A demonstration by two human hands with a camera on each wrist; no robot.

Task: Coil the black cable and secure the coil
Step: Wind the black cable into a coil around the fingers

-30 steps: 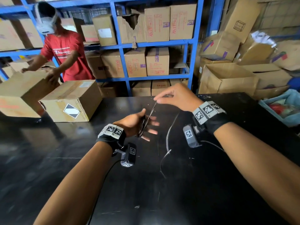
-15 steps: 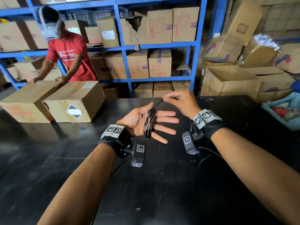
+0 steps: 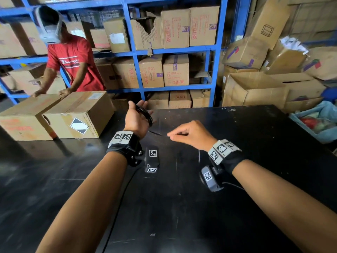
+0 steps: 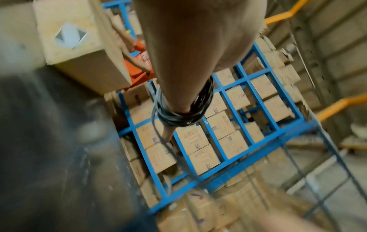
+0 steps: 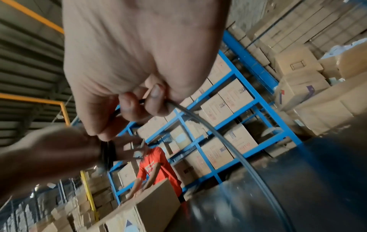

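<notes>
The black cable is wound as a coil (image 3: 146, 114) round my left hand (image 3: 135, 120), held above the black table (image 3: 182, 207) with its fingers stretched forward. In the left wrist view the coil (image 4: 182, 117) rings the straight fingers. A taut strand (image 3: 156, 133) runs from the coil to my right hand (image 3: 191, 133), which pinches it near the fingertips. The right wrist view shows my fingers (image 5: 152, 100) pinching the cable (image 5: 228, 141), whose loose end trails down toward the table. The wrapped left hand (image 5: 59, 157) is blurred there.
Two cardboard boxes (image 3: 78, 114) stand on the table's far left, and a person in a red shirt (image 3: 73, 64) is handling them. Blue shelving (image 3: 217, 52) full of boxes lies behind the table. Open cartons (image 3: 255, 88) and a blue bag (image 3: 317, 121) sit at the right.
My left hand moved forward and turned from palm-up to edge-on. My right hand swung from beyond the left hand to nearer me and right, drawing the strand along under the coil.
</notes>
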